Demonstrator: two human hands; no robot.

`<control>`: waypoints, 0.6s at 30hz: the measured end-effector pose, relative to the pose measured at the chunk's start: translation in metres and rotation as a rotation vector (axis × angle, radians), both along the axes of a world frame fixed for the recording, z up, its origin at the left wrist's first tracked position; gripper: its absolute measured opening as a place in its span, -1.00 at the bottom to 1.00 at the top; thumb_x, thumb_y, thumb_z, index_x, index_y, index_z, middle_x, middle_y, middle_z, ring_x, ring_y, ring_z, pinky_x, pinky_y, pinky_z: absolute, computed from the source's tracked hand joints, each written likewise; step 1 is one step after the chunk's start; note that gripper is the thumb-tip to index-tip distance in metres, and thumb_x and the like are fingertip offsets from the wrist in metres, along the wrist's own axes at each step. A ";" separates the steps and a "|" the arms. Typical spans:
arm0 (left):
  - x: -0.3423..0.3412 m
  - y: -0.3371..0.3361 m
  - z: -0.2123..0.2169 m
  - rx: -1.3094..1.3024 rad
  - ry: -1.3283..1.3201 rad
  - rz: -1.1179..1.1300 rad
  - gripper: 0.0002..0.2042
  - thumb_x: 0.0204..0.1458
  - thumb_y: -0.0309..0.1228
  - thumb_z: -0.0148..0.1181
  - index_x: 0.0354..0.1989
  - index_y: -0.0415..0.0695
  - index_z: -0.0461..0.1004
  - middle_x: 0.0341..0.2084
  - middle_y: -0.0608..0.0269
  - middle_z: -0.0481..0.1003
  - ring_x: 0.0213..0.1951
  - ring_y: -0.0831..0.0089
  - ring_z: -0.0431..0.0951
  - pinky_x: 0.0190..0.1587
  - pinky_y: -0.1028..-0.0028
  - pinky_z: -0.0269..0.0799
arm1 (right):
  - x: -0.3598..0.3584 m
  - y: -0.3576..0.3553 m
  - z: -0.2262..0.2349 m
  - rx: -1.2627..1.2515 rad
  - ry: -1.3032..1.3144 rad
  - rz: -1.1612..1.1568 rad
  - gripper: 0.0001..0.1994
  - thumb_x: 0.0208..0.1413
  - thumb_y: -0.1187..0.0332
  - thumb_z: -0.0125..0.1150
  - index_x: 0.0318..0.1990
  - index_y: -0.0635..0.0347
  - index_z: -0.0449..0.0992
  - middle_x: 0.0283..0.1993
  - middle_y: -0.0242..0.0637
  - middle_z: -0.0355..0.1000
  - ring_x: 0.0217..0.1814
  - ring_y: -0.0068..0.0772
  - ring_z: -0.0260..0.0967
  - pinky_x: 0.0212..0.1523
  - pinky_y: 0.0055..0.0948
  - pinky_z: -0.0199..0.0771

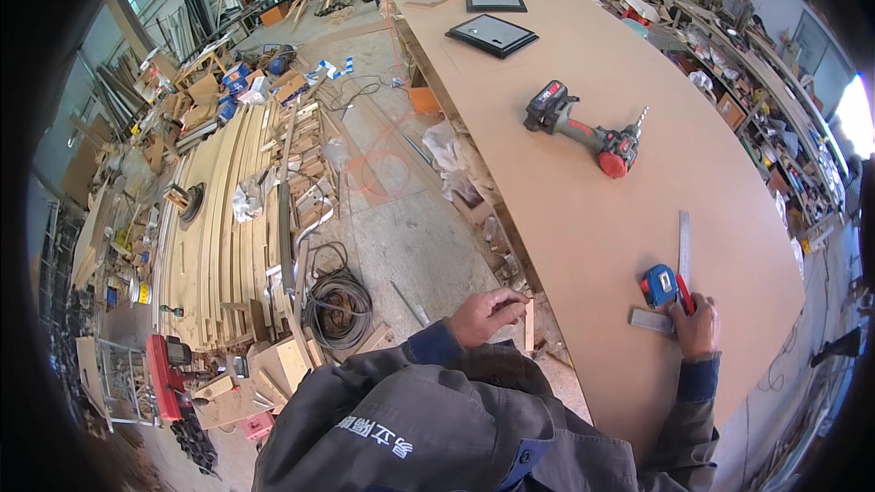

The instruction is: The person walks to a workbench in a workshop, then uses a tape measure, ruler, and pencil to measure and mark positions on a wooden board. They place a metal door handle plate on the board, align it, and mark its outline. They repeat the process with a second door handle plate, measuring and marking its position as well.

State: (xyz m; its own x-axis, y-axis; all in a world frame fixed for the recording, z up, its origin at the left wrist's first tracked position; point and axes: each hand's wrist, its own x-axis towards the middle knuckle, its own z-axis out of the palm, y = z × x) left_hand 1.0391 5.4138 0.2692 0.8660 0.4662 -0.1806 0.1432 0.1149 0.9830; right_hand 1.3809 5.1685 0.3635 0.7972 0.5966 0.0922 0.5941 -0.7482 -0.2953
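Resting on a large, pale brown fibreboard sheet [583,219], the right hand [696,326] is curled around a red pencil [684,292], whose tip points up along a steel carpenter's square [682,255]. That square lies flat on the board, its long blade running away from the person and its short arm [651,320] reaching left just beside the hand, which seems to press on the corner where the two meet. A blue tape measure with a dark case [658,285] sits on the board in the angle of the square, just beside its long blade and near the fingers.

The left hand [488,314] hovers off the board's near edge, over the floor side, its fingers loosely bent inward (whether it grips anything I cannot tell). A thin wooden strip [529,324] stands just beside it at the board's edge.

Farther up the board, well apart from both hands, lies a red and black cordless drill [583,130] on its side with a bit in its chuck. Beyond it rest three dark rectangular framed panels [492,35]. Left of the board, on the concrete floor, a coil of black cable [337,307] lies beside a stack of long curved pale timber strips [223,210].
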 end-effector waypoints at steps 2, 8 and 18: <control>0.013 0.004 0.006 -0.017 -0.020 -0.025 -0.65 0.38 -0.27 0.11 0.14 -0.30 0.49 -0.16 0.22 0.61 -0.14 0.55 0.61 -0.01 0.49 0.53 | -0.003 0.006 0.008 -0.097 0.040 0.029 -0.58 -0.02 0.14 0.39 -0.12 0.32 0.62 -0.13 0.14 0.51 -0.06 0.15 0.50 -0.02 -0.06 0.50; 0.023 0.043 0.002 -0.052 -0.117 -0.050 -0.66 0.38 -0.27 0.12 0.14 -0.29 0.49 -0.15 0.22 0.61 -0.13 0.53 0.60 0.01 0.47 0.53 | 0.024 -0.005 0.007 0.017 0.263 -0.001 -0.76 -0.12 0.30 0.35 -0.38 0.33 0.61 -0.56 -0.16 0.48 -0.55 -0.19 0.42 -0.43 -0.25 0.41; 0.007 0.181 0.015 -0.187 -0.261 -0.085 -0.68 0.38 -0.28 0.10 0.11 -0.29 0.49 -0.19 0.21 0.61 -0.14 0.57 0.58 0.01 0.50 0.51 | -0.065 0.044 0.089 1.047 0.481 -0.111 -0.89 0.27 0.35 0.20 -0.19 0.15 0.46 -0.46 -0.49 0.30 -0.45 -0.68 0.20 -0.43 -0.59 0.14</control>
State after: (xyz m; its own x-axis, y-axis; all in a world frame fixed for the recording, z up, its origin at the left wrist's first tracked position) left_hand 1.0463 5.5951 0.2841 0.9287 0.3701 -0.0234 -0.0935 0.2949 0.9509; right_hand 1.3159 5.2123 0.4526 0.9274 0.3316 0.1729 0.1986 -0.0449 -0.9790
